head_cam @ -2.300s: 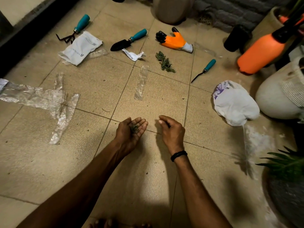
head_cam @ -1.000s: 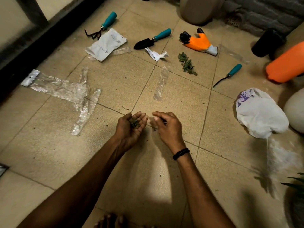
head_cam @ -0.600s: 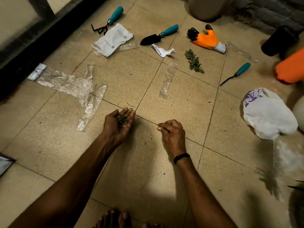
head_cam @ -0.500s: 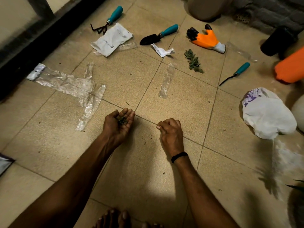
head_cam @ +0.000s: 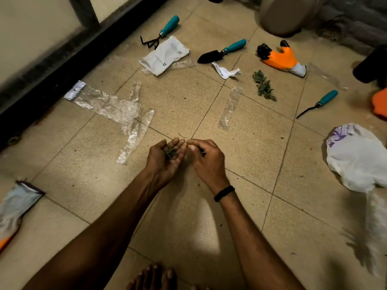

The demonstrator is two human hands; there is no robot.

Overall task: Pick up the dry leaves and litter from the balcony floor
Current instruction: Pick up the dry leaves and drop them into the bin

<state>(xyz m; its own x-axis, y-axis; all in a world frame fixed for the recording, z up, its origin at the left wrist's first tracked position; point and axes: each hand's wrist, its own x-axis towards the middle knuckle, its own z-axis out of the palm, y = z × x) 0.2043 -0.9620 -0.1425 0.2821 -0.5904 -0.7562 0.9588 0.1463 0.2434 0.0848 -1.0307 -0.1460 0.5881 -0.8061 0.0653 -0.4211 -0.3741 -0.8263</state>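
— Now, where are the dry leaves [head_cam: 171, 153]?
— A small clump sits in your left hand [head_cam: 165, 165], cupped palm-up above the balcony floor [head_cam: 251, 164], fingers curled around it. A bigger leaf pile [head_cam: 264, 87] lies on the tiles farther out, near the orange glove [head_cam: 280, 59].
— And the right hand [head_cam: 207, 162]?
— Your right hand hovers just beside the left, fingertips nearly touching, fingers curled, pinching a small dark scrap [head_cam: 202, 152]; what it is cannot be told. On the floor, clear plastic wrappers [head_cam: 113, 106] sprawl to your left, a white bag [head_cam: 356, 164] to your right, a trowel [head_cam: 219, 53] and torn paper [head_cam: 226, 71] beyond.
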